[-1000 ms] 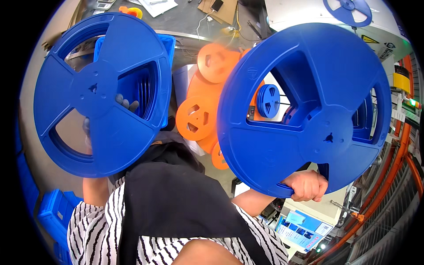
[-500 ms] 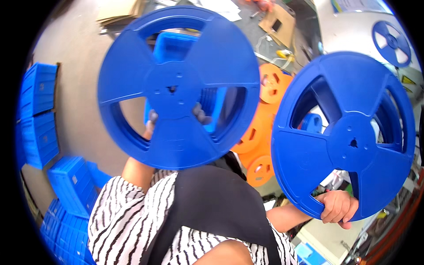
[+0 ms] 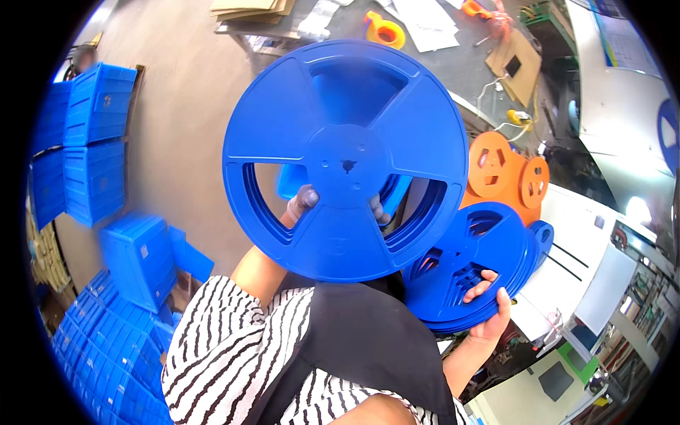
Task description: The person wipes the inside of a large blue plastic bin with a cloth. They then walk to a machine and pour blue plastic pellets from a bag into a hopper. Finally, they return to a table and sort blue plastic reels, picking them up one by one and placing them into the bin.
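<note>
My left hand (image 3: 303, 201) is closed on a stack of blue slotted reels (image 3: 347, 188), held up face-on in front of me. Grey-tipped fingers show through the reel's openings; the rest of that hand is partly hidden. Lower down on the right, my right hand (image 3: 491, 324) grips the rim of a second stack of blue reels (image 3: 445, 301). Its fingers reach through an opening and its thumb lies at the outer edge. This second stack tilts, and its upper left part sits behind the first one.
Orange reels (image 3: 489, 166) stand beyond the right stack, below a grey table (image 3: 453, 67) bearing papers, a tape dispenser (image 3: 384, 32) and cardboard (image 3: 520, 67). Behind the left stack a blue bin (image 3: 288, 183) partly shows. Blue crates (image 3: 95, 184) are piled along the left.
The right stack has come inward to the left and tilted, partly passing behind the left stack. In the picture the left stack sits further right, as the whole view has shifted. Both remain held.
</note>
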`<state>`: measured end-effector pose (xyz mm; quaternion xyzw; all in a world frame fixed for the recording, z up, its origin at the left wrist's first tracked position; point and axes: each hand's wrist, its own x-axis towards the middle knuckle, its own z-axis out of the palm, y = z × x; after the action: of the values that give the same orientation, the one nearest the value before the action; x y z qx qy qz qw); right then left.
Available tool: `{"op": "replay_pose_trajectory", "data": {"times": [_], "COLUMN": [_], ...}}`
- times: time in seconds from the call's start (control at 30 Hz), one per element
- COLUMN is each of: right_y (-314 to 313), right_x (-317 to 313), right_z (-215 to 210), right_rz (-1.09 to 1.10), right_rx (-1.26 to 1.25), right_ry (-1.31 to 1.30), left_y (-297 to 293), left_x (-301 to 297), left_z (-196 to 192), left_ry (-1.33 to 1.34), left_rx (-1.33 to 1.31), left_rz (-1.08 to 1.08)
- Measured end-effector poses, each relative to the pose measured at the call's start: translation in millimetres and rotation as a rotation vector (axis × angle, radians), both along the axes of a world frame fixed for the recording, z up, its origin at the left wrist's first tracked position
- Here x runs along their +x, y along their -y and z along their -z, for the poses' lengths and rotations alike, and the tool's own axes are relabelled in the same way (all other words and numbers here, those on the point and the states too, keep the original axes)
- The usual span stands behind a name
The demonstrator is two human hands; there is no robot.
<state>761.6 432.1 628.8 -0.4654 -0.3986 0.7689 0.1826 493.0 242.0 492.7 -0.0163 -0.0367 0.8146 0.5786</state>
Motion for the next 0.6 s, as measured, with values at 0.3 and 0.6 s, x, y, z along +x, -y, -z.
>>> {"op": "replay_pose_trajectory", "data": {"times": [0.3, 0.6], "right_y": [7.2, 39.5], "right_x": [-11.0, -20.4], "right_z": [64.7, 85.6], "right_rz": [0.099, -0.036], "right_rx": [-0.336, -0.343], "right_ry": [0.182, 0.383], "left_y": [20.4, 29.6], "left_x": [-23.5, -54.6], "left_z": [47.3, 150.8], "left_ry": [0.021, -0.112], "left_rx": [-0.34, -0.931], "left_rz": [0.006, 0.256]}}
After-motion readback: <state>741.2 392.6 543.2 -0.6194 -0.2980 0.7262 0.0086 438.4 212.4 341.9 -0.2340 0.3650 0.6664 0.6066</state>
